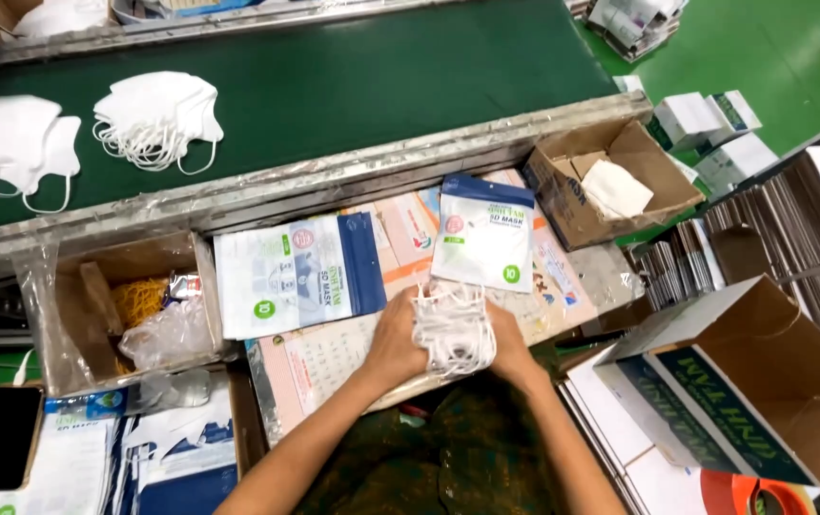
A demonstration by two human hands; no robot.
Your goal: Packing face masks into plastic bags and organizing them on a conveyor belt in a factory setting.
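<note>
Both my hands clasp a stack of white face masks (pixel 452 329) with loose ear loops, just above my lap at the front of the work surface. My left hand (pixel 393 345) grips the stack's left side and my right hand (pixel 510 348) presses its right side. A filled white-and-blue pouch (pixel 482 232) lies directly beyond the stack. A pile of flat empty pouches (pixel 297 272) lies to its left.
A green conveyor belt (pixel 353 76) runs across the top, carrying two heaps of white masks (pixel 155 116) (pixel 11 141). Open cardboard boxes stand at left (pixel 110 305), upper right (pixel 620 181) and lower right (pixel 763 381). A dark phone (pixel 0 437) lies at the far left.
</note>
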